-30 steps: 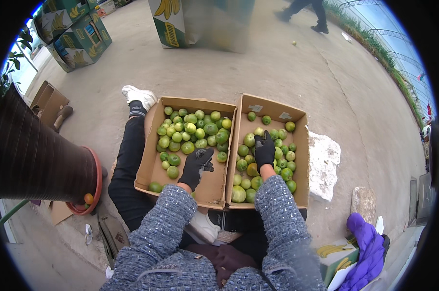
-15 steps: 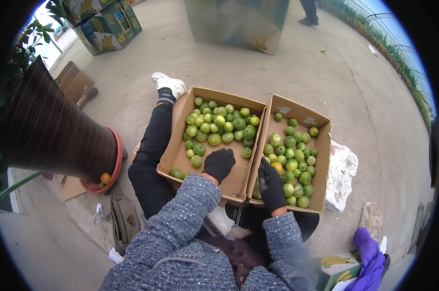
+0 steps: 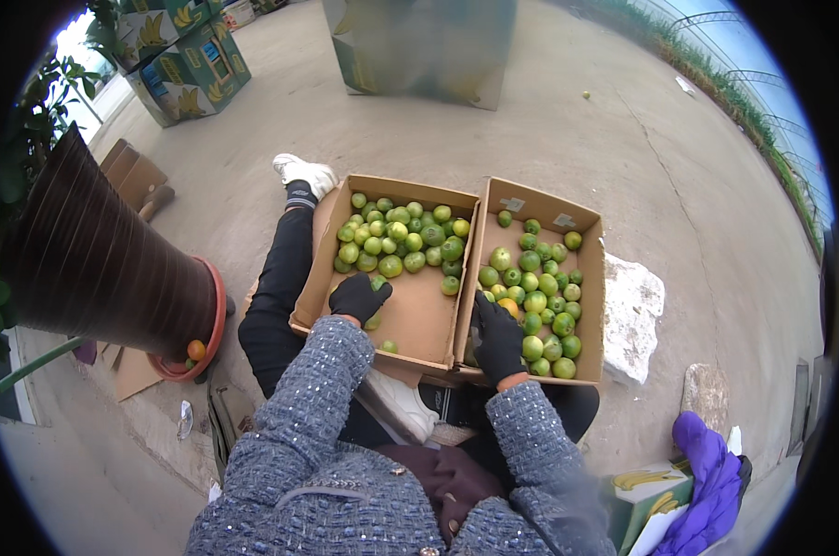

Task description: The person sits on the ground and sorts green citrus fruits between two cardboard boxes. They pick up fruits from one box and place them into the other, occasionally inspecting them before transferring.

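Observation:
Two shallow cardboard boxes sit side by side over my lap: a left box [image 3: 419, 329] and a right box [image 3: 586, 278]. Both hold many round green citrus fruits [image 3: 413, 243], some yellowish. My left hand [image 3: 358, 298], in a black glove, is down inside the left box near its left wall. Its fingers curl over green fruits, hiding the fingertips and whatever they grip. At the left edge of the right box, my gloved right hand [image 3: 499, 341] reaches in with fingers extended beside the fruits. An orange fruit [image 3: 507, 307] lies close to its fingers.
A large brown planter [image 3: 113, 250] on a red saucer stands left. White foam [image 3: 632, 315] lies beside the right box. Ahead is a big green carton [image 3: 419, 56]; more cartons [image 3: 188, 74] are stacked far left. A purple cloth [image 3: 711, 482] drapes near a carton lower right.
My left hand has moved left across the left box, from bare cardboard to fruits by its left wall. My right hand stays by the right box's left edge. The view has shifted slightly.

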Demonstrator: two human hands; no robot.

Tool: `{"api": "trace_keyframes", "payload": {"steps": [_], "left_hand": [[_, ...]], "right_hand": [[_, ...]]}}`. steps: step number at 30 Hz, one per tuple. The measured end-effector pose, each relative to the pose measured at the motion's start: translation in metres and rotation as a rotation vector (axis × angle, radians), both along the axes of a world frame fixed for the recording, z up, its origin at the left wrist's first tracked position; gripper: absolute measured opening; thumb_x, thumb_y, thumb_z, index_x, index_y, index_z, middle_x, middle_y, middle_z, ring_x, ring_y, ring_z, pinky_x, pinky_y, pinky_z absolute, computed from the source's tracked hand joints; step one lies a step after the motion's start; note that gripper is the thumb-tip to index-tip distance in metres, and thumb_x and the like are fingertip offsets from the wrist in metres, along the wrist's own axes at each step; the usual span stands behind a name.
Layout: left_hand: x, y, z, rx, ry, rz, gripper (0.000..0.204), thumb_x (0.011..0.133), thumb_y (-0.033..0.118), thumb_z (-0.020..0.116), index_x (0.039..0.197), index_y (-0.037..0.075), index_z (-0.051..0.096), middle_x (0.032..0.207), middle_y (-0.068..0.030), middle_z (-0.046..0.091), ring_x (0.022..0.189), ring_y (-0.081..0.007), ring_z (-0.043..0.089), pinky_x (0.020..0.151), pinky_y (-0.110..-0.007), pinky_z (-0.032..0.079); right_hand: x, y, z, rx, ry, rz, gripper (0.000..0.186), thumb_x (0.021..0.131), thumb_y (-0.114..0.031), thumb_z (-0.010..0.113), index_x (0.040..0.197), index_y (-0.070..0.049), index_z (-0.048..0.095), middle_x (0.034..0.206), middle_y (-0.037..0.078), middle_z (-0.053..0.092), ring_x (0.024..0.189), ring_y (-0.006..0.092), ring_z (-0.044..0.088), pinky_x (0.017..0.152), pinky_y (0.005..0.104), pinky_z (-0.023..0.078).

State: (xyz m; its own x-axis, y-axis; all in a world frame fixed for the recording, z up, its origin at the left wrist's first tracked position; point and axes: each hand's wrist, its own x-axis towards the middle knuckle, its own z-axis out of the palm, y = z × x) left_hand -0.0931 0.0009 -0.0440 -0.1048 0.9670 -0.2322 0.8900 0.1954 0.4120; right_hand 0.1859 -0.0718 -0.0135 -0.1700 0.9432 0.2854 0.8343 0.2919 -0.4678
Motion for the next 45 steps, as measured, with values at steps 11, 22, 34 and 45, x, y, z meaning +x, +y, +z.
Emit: {"api": "trace_keyframes", "payload": {"steps": [11,22,34,45], "left_hand": [[0.112,-0.058,0.079,0.230,-0.581,-0.441,0.046,0.100,0.045,0.044,0.104,0.006,0.066,0.073,-0.0148,0.066,0.071,-0.0320,0.066,0.063,-0.040,0.051],[0.031,-0.035,0.051,0.161,0.123,-0.199,0.041,0.088,0.047,0.057,0.107,0.013,0.068,0.098,-0.0140,0.068,0.093,-0.0317,0.066,0.080,-0.046,0.053],[-0.008,-0.023,0.015,-0.465,0.254,-0.348,0.073,0.064,0.062,0.077,0.120,0.018,0.063,0.117,-0.0190,0.063,0.110,-0.0340,0.061,0.096,-0.044,0.049],[0.059,-0.041,0.080,-0.179,-0.893,-0.209,0.056,0.082,0.039,0.076,0.119,0.000,0.059,0.112,-0.0155,0.061,0.098,-0.0198,0.062,0.082,-0.032,0.053]], "right_hand": [[0.001,-0.011,0.037,0.233,0.311,0.079,0.066,0.076,-0.023,0.079,0.134,-0.008,0.053,0.098,0.015,0.067,0.084,0.0327,0.063,0.075,0.0423,0.049],[0.012,0.008,-0.012,-0.293,0.117,-0.370,0.060,0.087,-0.046,0.064,0.134,-0.012,0.050,0.104,0.020,0.068,0.088,0.0385,0.066,0.074,0.0486,0.052],[0.008,0.009,-0.014,-0.224,0.129,-0.328,0.044,0.091,-0.044,0.062,0.120,-0.012,0.065,0.087,0.014,0.071,0.078,0.0314,0.068,0.071,0.0442,0.053],[-0.007,-0.006,0.053,0.093,0.221,0.279,0.067,0.080,-0.034,0.076,0.140,-0.015,0.050,0.092,0.012,0.062,0.079,0.0306,0.061,0.072,0.0411,0.049]]}}
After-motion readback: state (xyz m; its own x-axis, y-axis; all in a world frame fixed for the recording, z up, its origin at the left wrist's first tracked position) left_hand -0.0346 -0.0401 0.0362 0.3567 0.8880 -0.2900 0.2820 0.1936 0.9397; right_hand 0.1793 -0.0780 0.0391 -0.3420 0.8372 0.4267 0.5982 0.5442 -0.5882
